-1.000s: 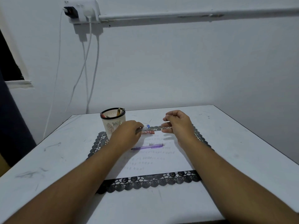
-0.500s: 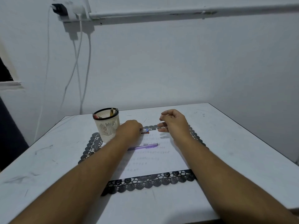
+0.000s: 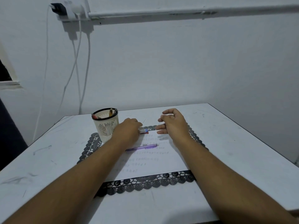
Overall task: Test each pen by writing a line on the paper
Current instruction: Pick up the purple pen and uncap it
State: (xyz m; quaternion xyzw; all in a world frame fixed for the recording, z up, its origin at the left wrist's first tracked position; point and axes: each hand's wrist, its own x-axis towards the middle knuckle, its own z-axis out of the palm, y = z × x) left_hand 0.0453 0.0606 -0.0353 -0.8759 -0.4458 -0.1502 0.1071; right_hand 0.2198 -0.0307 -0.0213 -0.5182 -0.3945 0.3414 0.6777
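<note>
A white paper [image 3: 169,164] with rows of small scribbles lies on a black lace mat [image 3: 145,183]. My left hand [image 3: 127,132] grips a clear pen with a blue end [image 3: 144,130] just above the paper's far edge. A red pen [image 3: 145,133] lies right under it. My right hand [image 3: 174,125] hovers a little to the right, apart from the pen. Its thumb and forefinger pinch a small clear pen cap [image 3: 159,121] that is barely visible. A purple pen [image 3: 142,147] lies across the paper nearer to me.
A white mesh pen cup [image 3: 106,126] with several pens stands at the mat's far left corner, close to my left hand. The white table [image 3: 234,143] ends at a wall behind. Cables [image 3: 77,65] hang from a wall socket at the upper left.
My right hand has drawn away to the right from the blue-ended pen, opening a gap between them. My left hand still grips the pen in the same place.
</note>
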